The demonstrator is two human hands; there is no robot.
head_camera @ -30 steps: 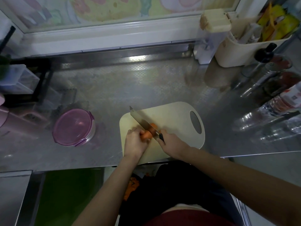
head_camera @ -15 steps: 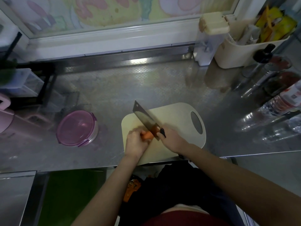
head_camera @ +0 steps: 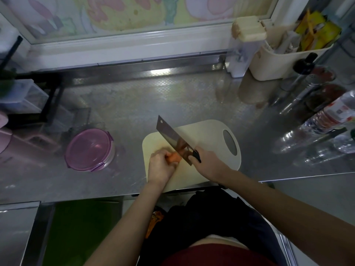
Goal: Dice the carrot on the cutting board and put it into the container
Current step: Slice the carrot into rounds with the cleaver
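My right hand (head_camera: 208, 166) grips the cleaver (head_camera: 172, 139) by its black handle, with the blade tilted and its edge at the carrot (head_camera: 173, 158). My left hand (head_camera: 160, 166) holds the carrot with curled fingers on the cutting board (head_camera: 207, 135). The lidded purple container (head_camera: 89, 150) stands apart, left of the board.

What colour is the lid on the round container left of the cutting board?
Translucent pinkish purple lid, clearest in the head view.

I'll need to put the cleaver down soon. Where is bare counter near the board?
Behind the board, up to the back ledge, the counter is bare; so is the strip between board and container. Bottles crowd the right side.
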